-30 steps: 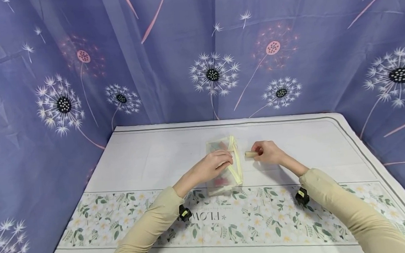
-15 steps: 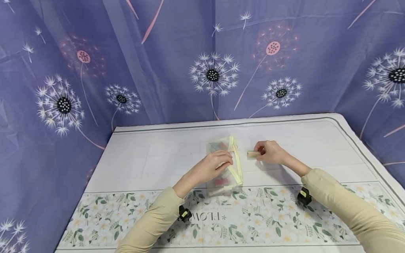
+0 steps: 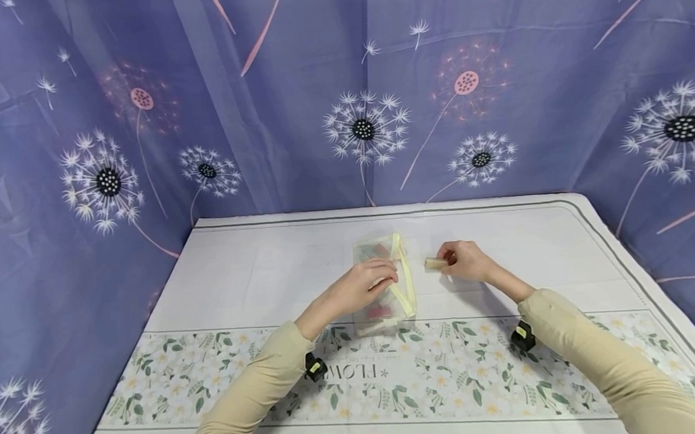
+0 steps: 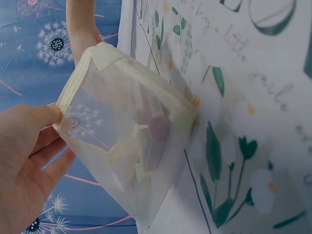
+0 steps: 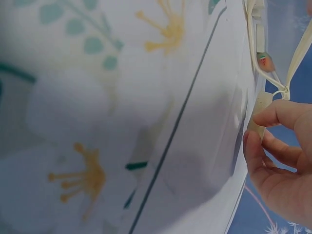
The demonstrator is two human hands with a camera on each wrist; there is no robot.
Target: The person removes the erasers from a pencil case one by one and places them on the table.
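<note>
A see-through mesh pouch [image 3: 368,326] with pale yellow trim lies on the table, its zipped mouth facing right. My left hand [image 3: 366,285] pinches the mouth's edge and holds it raised; the left wrist view shows the mesh [image 4: 97,92] spread open from thumb and fingers. Inside are a pinkish-red item [image 4: 155,117] and several other small things, blurred by the mesh. Just right of the mouth, my right hand [image 3: 466,262] pinches a small pale beige block-like piece [image 3: 433,263] between thumb and fingers. The fingers cover one end of that piece, and its kind is unclear.
A white tablecloth [image 3: 289,255] with a printed flower band [image 3: 451,372] covers the table. Behind and on both sides hangs a purple-blue dandelion curtain [image 3: 291,126]. Each wrist carries a black camera mount [image 3: 523,336].
My right hand has shifted slightly to the right with the beige piece, away from the pouch. My left hand and the pouch stay almost where they were.
</note>
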